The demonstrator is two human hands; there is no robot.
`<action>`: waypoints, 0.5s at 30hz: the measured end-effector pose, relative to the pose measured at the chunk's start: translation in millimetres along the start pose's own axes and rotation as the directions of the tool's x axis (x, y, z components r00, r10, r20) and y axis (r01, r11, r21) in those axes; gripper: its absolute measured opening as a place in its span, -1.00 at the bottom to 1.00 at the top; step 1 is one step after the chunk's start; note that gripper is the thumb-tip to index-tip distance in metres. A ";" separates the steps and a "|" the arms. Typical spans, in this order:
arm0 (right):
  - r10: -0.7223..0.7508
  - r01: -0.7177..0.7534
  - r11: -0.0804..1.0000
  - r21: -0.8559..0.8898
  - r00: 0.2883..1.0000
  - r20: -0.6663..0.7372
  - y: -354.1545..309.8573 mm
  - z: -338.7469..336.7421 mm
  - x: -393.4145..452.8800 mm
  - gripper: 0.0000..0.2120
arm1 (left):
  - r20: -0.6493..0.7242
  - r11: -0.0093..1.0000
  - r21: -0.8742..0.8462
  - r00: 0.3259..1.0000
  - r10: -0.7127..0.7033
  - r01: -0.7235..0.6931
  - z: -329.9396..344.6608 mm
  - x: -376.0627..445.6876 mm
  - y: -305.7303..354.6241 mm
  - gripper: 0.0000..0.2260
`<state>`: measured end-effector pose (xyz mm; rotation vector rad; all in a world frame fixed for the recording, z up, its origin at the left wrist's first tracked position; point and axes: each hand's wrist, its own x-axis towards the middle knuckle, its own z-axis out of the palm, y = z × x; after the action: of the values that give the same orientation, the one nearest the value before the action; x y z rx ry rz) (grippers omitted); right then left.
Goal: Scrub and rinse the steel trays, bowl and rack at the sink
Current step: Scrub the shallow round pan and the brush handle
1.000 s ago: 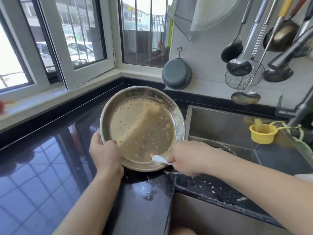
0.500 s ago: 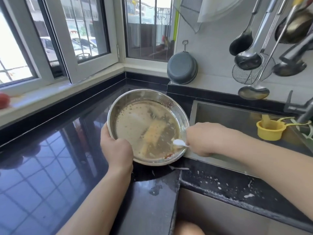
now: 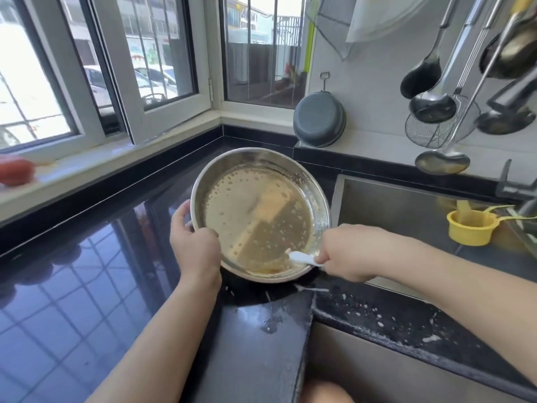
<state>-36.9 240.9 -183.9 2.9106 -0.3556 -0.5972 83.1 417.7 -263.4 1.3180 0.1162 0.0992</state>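
one head-worn wide-angle view looks forward and down from close above the glossy black stone counter (image 3: 87,286), facing the corner windows, with the steel sink (image 3: 392,205) at its right.

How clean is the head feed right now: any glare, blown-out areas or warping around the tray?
Head view: daylight through the windows is blown out at far left; the black counter mirrors the window grid; the steel tray shows soft sheen on its rim, residue readable; the hanging ladles bend with wide-angle distortion; the left hand and right hand are reasonably sharp.
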 end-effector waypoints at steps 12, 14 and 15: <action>-0.014 0.014 0.998 0.064 1.000 0.002 -22.6 -6.4 -5.6 -0.78 | -0.013 0.990 -0.012 0.990 0.138 -0.139 6.0 -13.0 -7.8 -0.38; -0.120 0.117 0.990 0.082 0.992 0.029 -39.2 -6.5 -1.3 -0.77 | -0.022 0.972 0.003 0.972 0.236 -0.236 8.9 -21.8 -8.7 -0.38; -0.143 0.140 0.984 0.114 0.990 0.017 -46.0 -5.4 1.4 -0.77 | -0.032 0.962 0.003 0.961 0.274 -0.274 11.0 -26.8 -8.3 -0.38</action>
<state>-24.2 285.2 -188.3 3.0586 -0.1920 -0.6556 58.2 401.5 -268.0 1.3258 -0.0402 0.3558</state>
